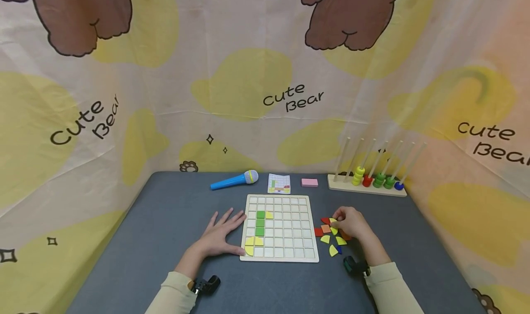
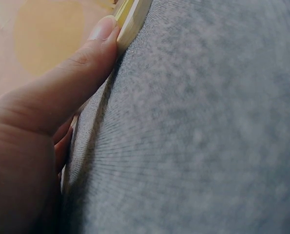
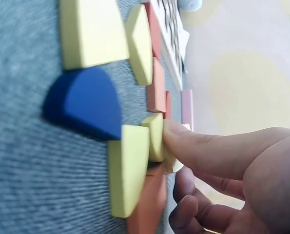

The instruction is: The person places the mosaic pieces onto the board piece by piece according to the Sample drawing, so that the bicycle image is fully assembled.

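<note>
A white gridded board [image 1: 285,233] lies mid-table, bearing a column of green squares [image 1: 260,223] and several yellow pieces [image 1: 250,250] with a curved edge. My left hand [image 1: 215,239] spreads along its left side, fingertips at the upper edge and thumb on the lower left corner, as the left wrist view confirms. Right of the board, my right hand [image 1: 351,223] reaches into a loose heap of pieces, and its thumb and fingertips pinch a pale yellow piece [image 3: 173,164]. Around it lie other yellow pieces [image 3: 129,170], a blue piece [image 3: 84,105] and an orange square [image 1: 325,229].
Behind the board lie a blue toy microphone [image 1: 232,181], a printed pattern card [image 1: 279,183] and a pink block [image 1: 309,183]. A wooden peg stand [image 1: 368,186] with coloured beads and tall rods stands at the back right. Printed cloth [image 1: 248,88] hangs behind the table.
</note>
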### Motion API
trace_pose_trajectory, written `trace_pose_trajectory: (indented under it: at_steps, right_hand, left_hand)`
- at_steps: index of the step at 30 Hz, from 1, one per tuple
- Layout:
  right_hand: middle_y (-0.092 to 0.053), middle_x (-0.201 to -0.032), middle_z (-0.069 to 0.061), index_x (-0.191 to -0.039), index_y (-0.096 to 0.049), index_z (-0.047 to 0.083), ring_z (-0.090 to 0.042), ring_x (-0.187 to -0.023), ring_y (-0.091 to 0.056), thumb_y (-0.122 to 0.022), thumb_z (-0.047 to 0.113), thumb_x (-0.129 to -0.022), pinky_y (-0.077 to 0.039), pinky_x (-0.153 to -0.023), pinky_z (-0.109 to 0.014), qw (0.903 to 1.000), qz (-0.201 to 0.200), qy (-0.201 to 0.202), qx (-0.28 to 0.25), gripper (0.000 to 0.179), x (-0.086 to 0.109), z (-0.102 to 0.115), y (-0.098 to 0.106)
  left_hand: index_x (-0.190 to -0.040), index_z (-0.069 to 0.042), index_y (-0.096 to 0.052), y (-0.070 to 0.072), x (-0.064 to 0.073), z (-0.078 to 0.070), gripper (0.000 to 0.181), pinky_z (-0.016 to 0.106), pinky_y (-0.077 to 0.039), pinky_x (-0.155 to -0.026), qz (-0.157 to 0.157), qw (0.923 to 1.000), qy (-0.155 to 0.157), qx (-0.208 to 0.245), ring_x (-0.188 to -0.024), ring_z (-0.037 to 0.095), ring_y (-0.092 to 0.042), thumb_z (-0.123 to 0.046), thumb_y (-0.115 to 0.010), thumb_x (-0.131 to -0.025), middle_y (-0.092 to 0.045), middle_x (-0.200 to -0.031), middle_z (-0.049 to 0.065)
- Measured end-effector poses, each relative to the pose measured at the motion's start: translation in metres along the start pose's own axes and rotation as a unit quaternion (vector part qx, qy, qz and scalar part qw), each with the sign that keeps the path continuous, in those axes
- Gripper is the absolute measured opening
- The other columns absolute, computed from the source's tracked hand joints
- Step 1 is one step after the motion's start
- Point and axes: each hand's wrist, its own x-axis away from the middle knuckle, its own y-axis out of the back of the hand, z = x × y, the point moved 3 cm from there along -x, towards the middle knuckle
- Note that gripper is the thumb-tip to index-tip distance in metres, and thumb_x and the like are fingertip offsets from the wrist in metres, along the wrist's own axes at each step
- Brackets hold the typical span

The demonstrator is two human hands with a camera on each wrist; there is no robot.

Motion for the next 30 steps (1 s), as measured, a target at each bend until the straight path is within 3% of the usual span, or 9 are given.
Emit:
trace_pose_trajectory:
  at_steps: [7,16,22,30]
  right_hand:
    - [-0.059,-0.084,-0.008,-0.093,-0.067,0.006,-0.023,-0.077,-0.053,-0.08,0.019,-0.087,-0.045,-0.061,-0.029,0.9998,-0.009,0.012,-0.014,0.02,0.004,0.009,0.003]
    - [-0.061,-0.086,-0.007,-0.118,-0.071,0.008,-0.022,-0.073,-0.053,-0.077,0.02,-0.09,-0.046,-0.06,-0.029,0.9971,-0.022,0.064,-0.034,0.031,0.012,0.036,0.004]
    - [-0.06,-0.081,-0.007,-0.111,-0.071,0.005,-0.02,-0.068,-0.053,-0.076,0.017,-0.09,-0.046,-0.055,-0.028,0.9938,-0.04,0.084,-0.061,0.025,0.021,0.06,-0.001]
    - [-0.063,-0.082,-0.005,-0.114,-0.071,0.008,-0.019,-0.068,-0.053,-0.077,0.021,-0.091,-0.044,-0.055,-0.027,0.9923,-0.032,0.096,-0.072,0.027,0.025,0.085,-0.007]
  left_hand:
    - [-0.161,-0.03,-0.028,-0.001,-0.001,0.0,0.112,0.064,0.005,-0.122,0.001,1.0,0.005,0.002,-0.158,0.03,-0.007,-0.079,-0.071,-0.07,-0.023,-0.168,-0.007]
    - [-0.161,-0.03,-0.028,-0.001,0.0,0.0,0.112,0.064,0.005,-0.121,0.002,1.0,0.006,0.003,-0.158,0.031,-0.007,-0.079,-0.072,-0.071,-0.023,-0.168,-0.007]
    - [-0.161,-0.03,-0.027,-0.001,0.0,0.001,0.112,0.063,0.005,-0.122,0.008,0.9999,0.011,0.0,-0.158,0.029,-0.006,-0.08,-0.071,-0.07,-0.022,-0.168,-0.008]
    - [-0.161,-0.03,-0.027,-0.001,0.0,0.001,0.113,0.063,0.005,-0.122,0.004,1.0,0.008,-0.002,-0.158,0.029,-0.006,-0.08,-0.071,-0.07,-0.022,-0.168,-0.009]
